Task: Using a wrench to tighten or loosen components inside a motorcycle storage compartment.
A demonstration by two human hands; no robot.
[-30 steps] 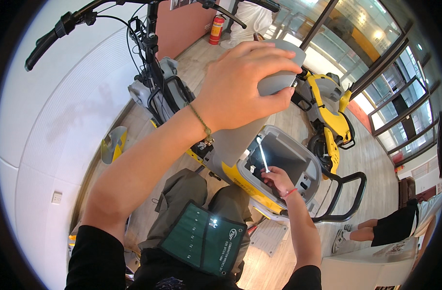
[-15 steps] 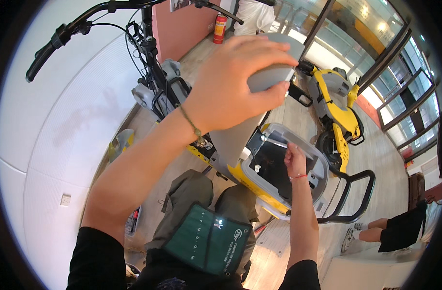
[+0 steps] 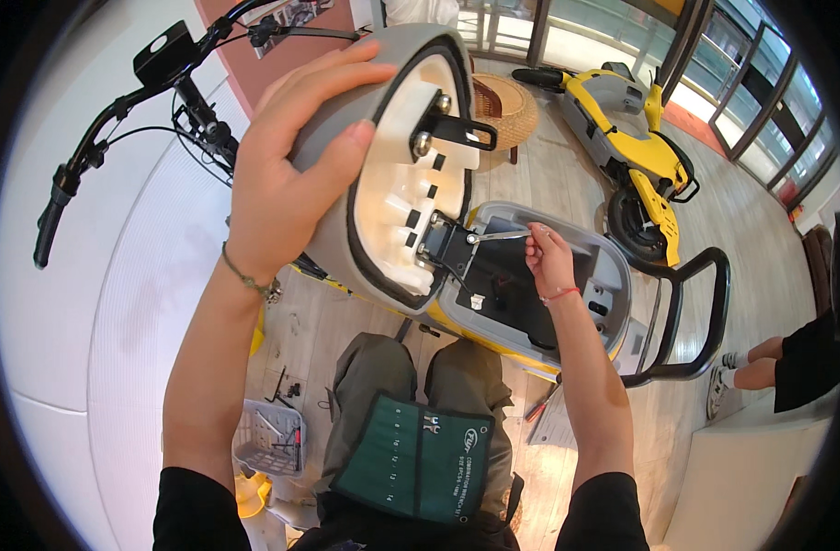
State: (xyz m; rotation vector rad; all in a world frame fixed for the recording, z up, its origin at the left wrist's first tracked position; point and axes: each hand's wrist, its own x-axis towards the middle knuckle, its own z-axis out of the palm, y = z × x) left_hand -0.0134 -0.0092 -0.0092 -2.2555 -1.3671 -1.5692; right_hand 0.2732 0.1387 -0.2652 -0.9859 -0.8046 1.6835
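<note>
- The seat (image 3: 397,188) had turned its pale underside into view — its hinge (image 3: 451,246) now easier to reach.
- Left hand (image 3: 296,174) clasped the seat.
- Right hand (image 3: 550,260) grip: clamped on the wrench (image 3: 502,236), over the storage box (image 3: 619,294) — far end by the hinge.

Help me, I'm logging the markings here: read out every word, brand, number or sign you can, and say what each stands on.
Printed text isn't copied out here, only located.
Green pouch: white lettering, an oval emblem and a row of numbers.
Wrench in the right hand: any marking is too small to read.
Wall picture: any text is too small to read.
</note>
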